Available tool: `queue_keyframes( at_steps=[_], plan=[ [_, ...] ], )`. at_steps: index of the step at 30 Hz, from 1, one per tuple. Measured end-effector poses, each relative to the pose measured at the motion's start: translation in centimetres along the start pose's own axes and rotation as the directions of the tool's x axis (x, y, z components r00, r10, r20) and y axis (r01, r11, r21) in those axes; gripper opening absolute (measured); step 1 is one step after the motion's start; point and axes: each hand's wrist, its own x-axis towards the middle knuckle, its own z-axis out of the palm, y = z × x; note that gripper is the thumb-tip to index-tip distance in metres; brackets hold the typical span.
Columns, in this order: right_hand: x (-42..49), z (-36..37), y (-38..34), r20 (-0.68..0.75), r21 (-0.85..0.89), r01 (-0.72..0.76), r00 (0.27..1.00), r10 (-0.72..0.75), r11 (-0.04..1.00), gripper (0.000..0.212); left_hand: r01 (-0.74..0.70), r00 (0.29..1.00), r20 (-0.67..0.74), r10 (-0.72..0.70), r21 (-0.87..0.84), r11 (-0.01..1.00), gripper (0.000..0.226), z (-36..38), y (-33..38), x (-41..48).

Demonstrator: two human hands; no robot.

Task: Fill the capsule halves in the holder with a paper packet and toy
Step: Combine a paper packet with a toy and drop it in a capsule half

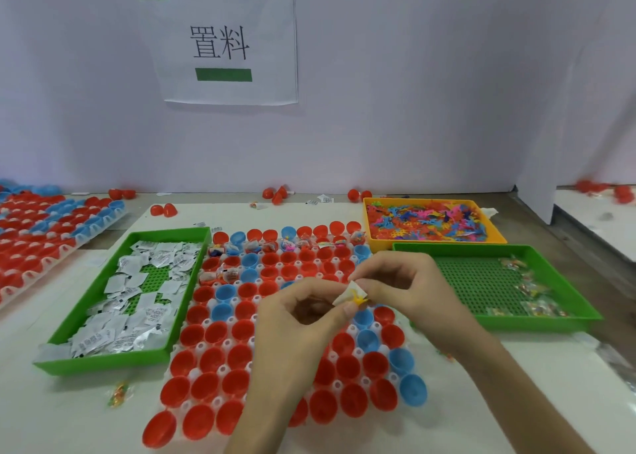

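A white holder (203, 345) in front of me carries rows of open red and blue capsule halves (220, 360). Several halves in the two far rows hold packets and toys (289, 245). My left hand (296, 319) and my right hand (395, 281) meet above the middle of the holder. Together they pinch a small white paper packet (347, 293) and a yellow toy (358, 300) between their fingertips.
A green tray (103, 360) of white paper packets lies left of the holder. An orange tray (437, 242) of colourful toys sits at the far right, with a green tray (537, 322) of wrapped items in front of it. Another filled holder (41, 233) is far left. Loose red halves (163, 209) lie by the wall.
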Motion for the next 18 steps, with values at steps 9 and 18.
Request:
queue_keyframes(
  at_steps=[9, 18],
  plan=[
    [-0.8, 0.3, -0.5, 0.153, -0.006, -0.033, 0.988, 0.034, 0.999, 0.011, 0.028, 1.000, -0.004, -0.028, 0.117, 0.993, 0.026, -0.9, -0.6, -0.1],
    [-1.1, 0.7, -0.6, 0.201, -0.016, 0.010, 0.980, -0.006, 1.000, 0.012, 0.079, 0.984, 0.155, -0.092, 0.089, 0.993, 0.020, -2.1, -0.7, -0.3]
  ],
)
